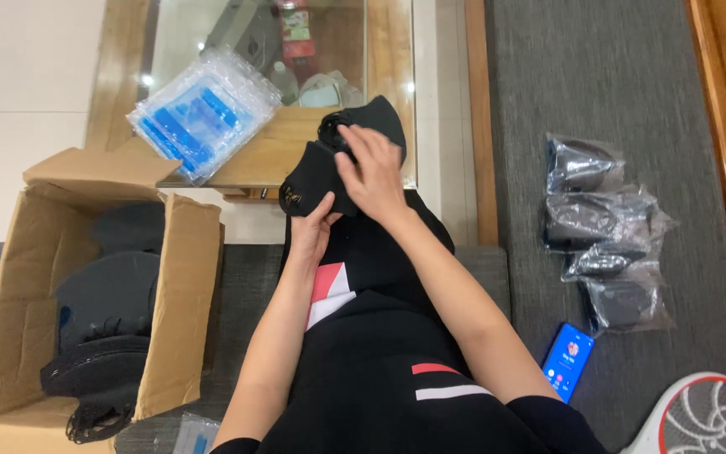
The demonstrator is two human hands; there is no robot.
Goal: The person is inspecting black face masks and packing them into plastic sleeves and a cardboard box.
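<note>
Hands grip one black face mask [342, 160] — left hand [311, 225] underneath, right hand [373, 172] on top.

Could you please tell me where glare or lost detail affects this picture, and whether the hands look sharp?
In the head view, ceiling lights glare off the glass tabletop and the clear bags; the black masks in the cardboard box merge into shadow; the right hand and left hand look fairly sharp on the black mask.

Both hands, left hand [311, 229] and right hand [373, 175], grip a black fabric face mask [329, 164]; open brown cardboard box [180, 286] holds more; bagged masks [602, 231] lie on grey mat [607, 84]
</note>
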